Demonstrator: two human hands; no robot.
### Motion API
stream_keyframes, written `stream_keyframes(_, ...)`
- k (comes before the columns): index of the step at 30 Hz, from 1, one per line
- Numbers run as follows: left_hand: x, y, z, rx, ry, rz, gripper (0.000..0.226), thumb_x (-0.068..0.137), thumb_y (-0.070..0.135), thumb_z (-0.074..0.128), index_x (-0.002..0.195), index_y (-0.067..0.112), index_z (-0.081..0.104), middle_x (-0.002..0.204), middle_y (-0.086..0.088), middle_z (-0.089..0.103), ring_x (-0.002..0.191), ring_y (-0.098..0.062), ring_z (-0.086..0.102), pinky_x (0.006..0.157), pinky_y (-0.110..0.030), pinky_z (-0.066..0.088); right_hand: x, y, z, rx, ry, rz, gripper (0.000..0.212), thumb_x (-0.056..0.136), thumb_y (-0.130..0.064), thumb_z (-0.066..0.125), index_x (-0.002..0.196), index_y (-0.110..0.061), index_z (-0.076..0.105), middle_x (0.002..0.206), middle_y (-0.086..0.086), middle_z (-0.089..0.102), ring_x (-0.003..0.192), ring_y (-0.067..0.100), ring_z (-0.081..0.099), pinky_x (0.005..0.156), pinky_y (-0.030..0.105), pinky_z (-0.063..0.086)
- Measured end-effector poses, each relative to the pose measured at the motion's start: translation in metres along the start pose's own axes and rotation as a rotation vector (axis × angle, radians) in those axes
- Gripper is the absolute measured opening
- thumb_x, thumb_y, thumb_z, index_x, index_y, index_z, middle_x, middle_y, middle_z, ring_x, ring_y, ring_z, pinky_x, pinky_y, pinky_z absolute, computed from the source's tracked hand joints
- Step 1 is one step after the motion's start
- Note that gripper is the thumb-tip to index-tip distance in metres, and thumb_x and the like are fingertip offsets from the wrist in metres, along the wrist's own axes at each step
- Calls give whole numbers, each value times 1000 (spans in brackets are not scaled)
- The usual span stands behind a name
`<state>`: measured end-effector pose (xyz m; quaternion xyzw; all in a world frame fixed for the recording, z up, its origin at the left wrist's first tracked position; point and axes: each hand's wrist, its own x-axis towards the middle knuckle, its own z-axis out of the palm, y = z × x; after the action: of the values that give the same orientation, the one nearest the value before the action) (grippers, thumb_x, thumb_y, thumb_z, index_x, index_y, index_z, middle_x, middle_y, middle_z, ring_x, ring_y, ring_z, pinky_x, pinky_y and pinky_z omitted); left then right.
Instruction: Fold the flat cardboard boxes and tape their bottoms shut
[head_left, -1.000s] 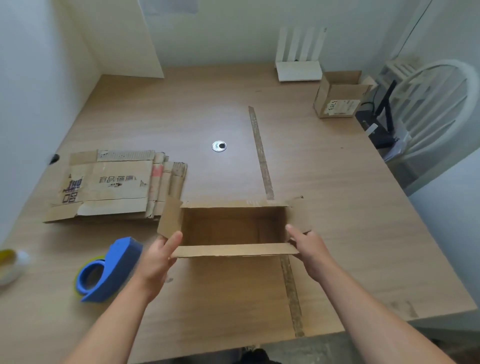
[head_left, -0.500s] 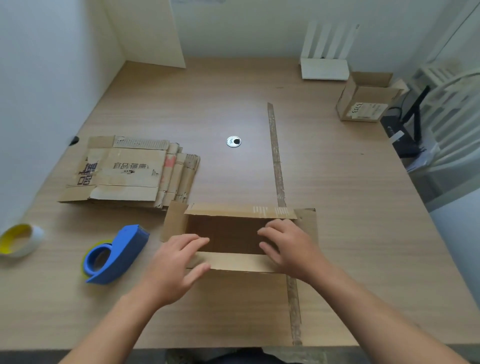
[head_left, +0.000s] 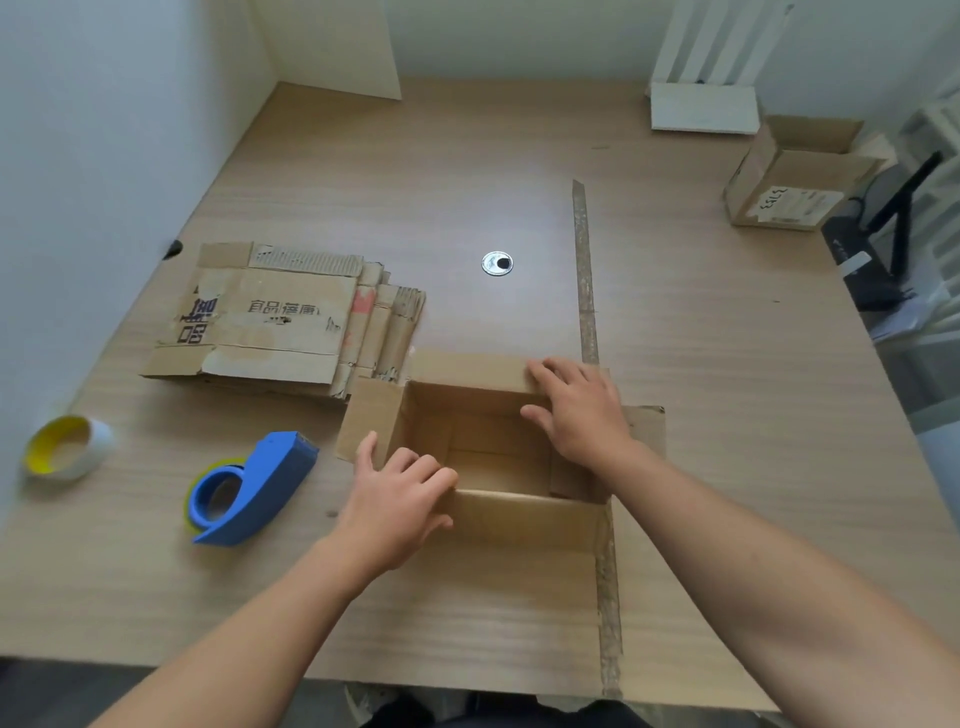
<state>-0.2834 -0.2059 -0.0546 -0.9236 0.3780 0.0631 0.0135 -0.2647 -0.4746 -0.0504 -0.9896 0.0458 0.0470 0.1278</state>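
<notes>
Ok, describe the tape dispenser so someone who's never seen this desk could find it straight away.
Start at the wooden table and go to its near left part, left of the open cardboard box. The tape dispenser lies in front of the stack of flat boxes: a bright blue curved shell around a roll, unlike the white roll with a yellow core further left.

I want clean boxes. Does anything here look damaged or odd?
The flat cardboard stack has a worn top sheet: facing torn off along its far edge, baring corrugation. A brownish strip, possibly old tape, crosses the table.
</notes>
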Motion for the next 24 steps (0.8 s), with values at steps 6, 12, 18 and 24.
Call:
stream_keyframes(6, 10, 1, 9, 18, -5, -59, 42, 62, 39, 90, 89, 22, 62, 83, 2, 58, 72, -24, 59, 94, -71, 40, 15, -5, 10, 90, -66, 145, 32, 100, -51, 45, 128, -41, 56, 131, -10, 52, 126, 18, 42, 99, 40, 24)
stream_keyframes(12, 15, 2, 15, -28, 46, -82, 37, 66, 33, 88, 87, 22, 60, 82, 2, 52, 71, -22, 56, 95, -67, 42, 14, -9, 12, 42, -75, 170, 32, 104, -49, 37, 120, -41, 62, 117, -11, 60, 114, 15, 49, 89, 41, 24)
stream_keyframes(18, 10, -7, 17, -35, 62, -31, 39, 66, 45, 85, 90, 24, 61, 84, 3, 54, 78, -23, 57, 98, -63, 40, 12, -13, 0, 84, -148, 177, 36, 102, -49, 43, 133, -37, 55, 137, -8, 52, 131, 19, 40, 104, 42, 23)
stream_keyframes(24, -3, -18, 12, -63, 136, 22, 51, 78, 68, 43, 97, 27, 66, 95, 6, 61, 95, -22, 60, 103, -58, 39, -45, -15, -22, 119, 180, 148, 46, 97, -35, 59, 140, -21, 54, 145, 8, 49, 135, 29, 37, 110, 44, 30)
